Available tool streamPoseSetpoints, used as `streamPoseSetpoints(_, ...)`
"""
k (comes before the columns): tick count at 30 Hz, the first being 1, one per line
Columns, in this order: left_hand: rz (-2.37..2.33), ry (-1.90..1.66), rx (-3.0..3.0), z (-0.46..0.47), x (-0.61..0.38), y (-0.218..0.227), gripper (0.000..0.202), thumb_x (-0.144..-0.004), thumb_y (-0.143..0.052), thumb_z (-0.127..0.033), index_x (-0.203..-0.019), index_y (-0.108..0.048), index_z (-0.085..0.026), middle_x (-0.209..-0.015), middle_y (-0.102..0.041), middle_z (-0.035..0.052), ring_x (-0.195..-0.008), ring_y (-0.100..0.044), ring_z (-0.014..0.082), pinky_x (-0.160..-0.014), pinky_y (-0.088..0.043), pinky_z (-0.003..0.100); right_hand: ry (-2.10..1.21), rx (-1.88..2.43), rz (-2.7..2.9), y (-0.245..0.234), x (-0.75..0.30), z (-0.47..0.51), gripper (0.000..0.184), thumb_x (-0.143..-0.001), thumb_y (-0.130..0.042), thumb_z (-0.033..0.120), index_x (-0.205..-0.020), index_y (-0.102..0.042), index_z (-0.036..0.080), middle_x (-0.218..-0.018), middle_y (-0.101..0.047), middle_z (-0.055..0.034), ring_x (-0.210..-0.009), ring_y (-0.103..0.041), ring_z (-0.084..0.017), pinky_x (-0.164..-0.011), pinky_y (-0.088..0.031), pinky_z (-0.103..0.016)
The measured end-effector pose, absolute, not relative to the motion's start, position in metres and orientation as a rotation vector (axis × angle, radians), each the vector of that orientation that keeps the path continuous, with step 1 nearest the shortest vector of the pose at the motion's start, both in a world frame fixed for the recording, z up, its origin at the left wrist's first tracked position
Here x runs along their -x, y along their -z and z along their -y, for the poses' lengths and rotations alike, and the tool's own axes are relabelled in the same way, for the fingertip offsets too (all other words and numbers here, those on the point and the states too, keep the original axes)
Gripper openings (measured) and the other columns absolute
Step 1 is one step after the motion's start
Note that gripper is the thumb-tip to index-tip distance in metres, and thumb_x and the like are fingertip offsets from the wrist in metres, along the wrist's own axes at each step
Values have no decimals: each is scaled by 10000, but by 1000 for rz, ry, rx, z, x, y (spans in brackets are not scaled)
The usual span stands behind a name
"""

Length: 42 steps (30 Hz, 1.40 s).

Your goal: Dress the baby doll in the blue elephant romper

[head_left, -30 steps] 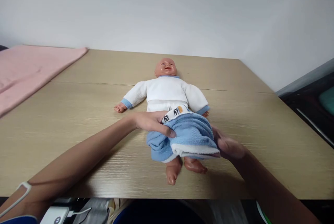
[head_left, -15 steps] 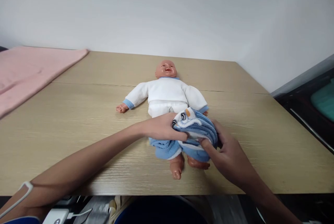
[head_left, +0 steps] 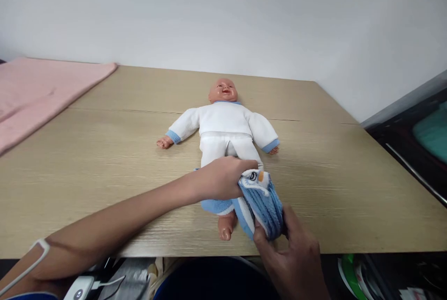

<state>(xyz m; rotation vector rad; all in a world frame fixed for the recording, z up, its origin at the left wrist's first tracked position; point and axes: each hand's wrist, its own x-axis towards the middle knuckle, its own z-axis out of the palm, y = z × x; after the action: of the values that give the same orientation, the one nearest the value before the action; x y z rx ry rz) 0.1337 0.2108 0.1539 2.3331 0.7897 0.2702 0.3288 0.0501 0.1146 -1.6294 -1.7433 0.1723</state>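
Head view showed me, nearest of all, a white box (head_left: pixel 80 287) with a cable, below the table's edge, on the near left side of the doll (head_left: pixel 225 118). A green ring (head_left: pixel 349 274) sat on the doll's near right. Next out I had the right hand (head_left: pixel 291 248), just past the doll's foot end, its thumb in front and its fingers behind, closed on the bunched blue trousers (head_left: pixel 263 209). Those lay gathered over the doll's lower legs, one foot (head_left: pixel 226 228) poking out below a white-trimmed hem; I couldn't see the other. The left hand (head_left: pixel 228 176) lay across the doll's legs, closed on the waistband by its orange-marked patch, though cloth hid most of its fingertips from me. Beyond, the doll was on its back on the wooden table (head_left: pixel 331 165), head farthest from me, arms spread. A pink cloth (head_left: pixel 45 95) lay well left of it, and behind its head rose a pale wall (head_left: pixel 216 20).
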Motion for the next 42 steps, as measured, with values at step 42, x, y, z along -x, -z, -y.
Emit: streamPoseSetpoints(42, -784, -263, -2027, -212, -126, -159, 420, -869, -812, -349, -1152, -523, -240, -1033, -752, 34, -916, -714, 262, -799, -475, 353, -895, 1343, 1010, -91, -330, -62, 290, -956, -853, 445, -1105, -705, 246, -1022, -795, -25, -934, -742, -228, -857, -627, -312)
